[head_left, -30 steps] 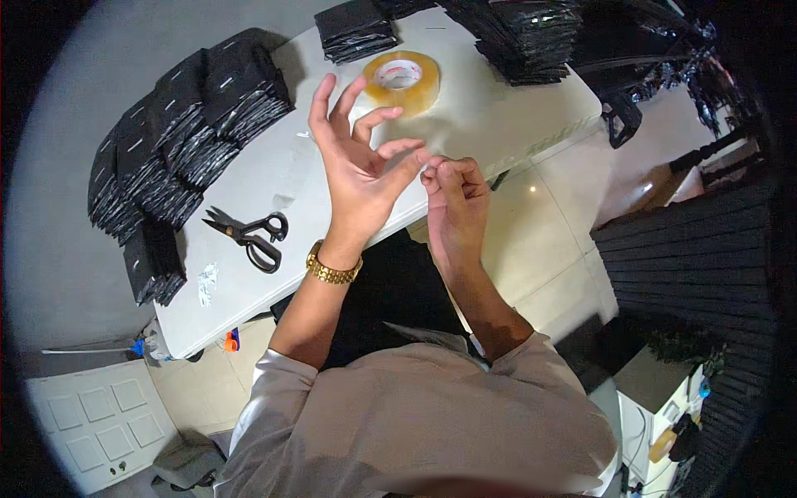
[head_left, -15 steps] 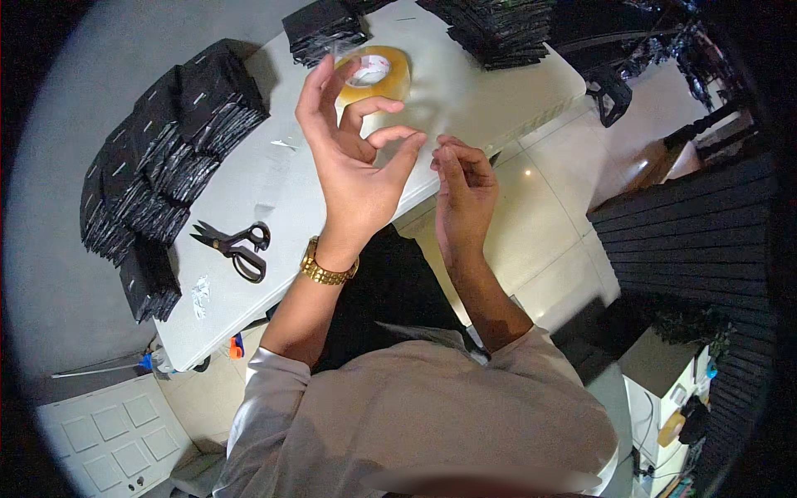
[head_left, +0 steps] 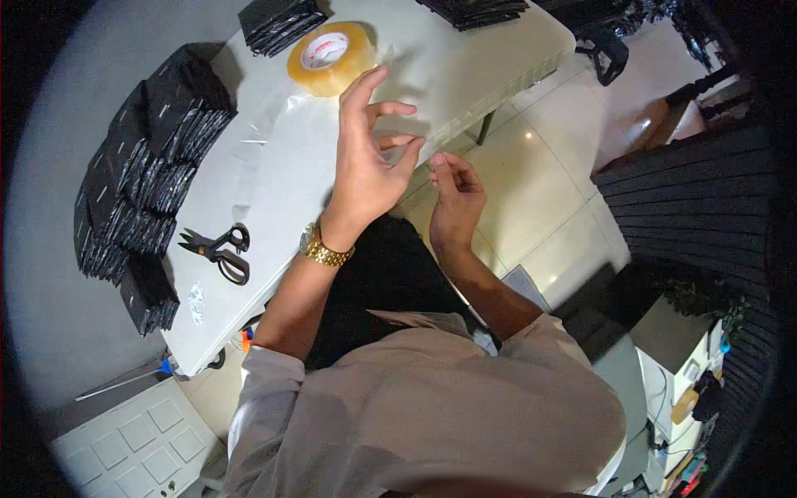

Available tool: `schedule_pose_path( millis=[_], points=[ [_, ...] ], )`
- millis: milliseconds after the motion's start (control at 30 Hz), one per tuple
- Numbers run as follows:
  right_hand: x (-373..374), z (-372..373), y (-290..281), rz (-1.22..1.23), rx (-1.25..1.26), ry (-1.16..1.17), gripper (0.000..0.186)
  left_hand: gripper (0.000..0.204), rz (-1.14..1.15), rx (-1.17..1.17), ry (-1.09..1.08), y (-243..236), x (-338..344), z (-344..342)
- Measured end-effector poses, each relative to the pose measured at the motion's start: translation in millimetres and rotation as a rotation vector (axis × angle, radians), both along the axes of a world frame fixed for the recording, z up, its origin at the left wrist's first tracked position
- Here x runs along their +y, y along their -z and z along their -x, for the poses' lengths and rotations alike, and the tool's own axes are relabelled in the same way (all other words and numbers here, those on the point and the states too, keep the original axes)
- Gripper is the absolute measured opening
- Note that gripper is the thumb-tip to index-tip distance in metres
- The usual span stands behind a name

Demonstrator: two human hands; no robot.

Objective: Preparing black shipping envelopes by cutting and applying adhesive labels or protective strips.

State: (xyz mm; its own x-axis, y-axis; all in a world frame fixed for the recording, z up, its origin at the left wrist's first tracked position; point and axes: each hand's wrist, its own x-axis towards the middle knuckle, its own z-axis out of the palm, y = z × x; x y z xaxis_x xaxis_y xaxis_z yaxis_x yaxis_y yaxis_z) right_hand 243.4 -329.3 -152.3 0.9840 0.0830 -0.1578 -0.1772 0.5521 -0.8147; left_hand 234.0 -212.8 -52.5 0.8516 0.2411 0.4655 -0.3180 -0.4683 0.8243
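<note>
Near the edge of the white tabletop [head_left: 290, 187], I see the left hand [head_left: 365, 174] and right hand [head_left: 458, 197] apart, thumbs near fingers; I can't tell if they grip anything. The yellow tape roll [head_left: 344, 76] lies just past the left hand.

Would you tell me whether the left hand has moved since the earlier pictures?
Yes, rightward, judged against the scissors: the left hand now sits farther from them.
</note>
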Motion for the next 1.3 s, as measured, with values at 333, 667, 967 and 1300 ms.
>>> schedule_pose_path(
  millis=[333, 667, 967, 1300],
  points=[
    [10, 11, 18, 0.005, 0.016, 0.009, 0.014, 0.097, -0.109, 0.012, -0.008, 13, 8, 8],
    [17, 7, 26, -0.146, 0.038, 0.043, 0.036, 0.096, -0.244, -0.006, -0.014, 13, 12, 9],
    [20, 1, 32, -0.147, 0.040, 0.035, 0.041, 0.096, -0.297, -0.002, -0.020, 13, 8, 9],
    [18, -6, 39, 0.116, -0.028, -0.008, 0.038, 0.092, -0.336, -0.010, -0.002, 9, 10, 8]
  ],
)
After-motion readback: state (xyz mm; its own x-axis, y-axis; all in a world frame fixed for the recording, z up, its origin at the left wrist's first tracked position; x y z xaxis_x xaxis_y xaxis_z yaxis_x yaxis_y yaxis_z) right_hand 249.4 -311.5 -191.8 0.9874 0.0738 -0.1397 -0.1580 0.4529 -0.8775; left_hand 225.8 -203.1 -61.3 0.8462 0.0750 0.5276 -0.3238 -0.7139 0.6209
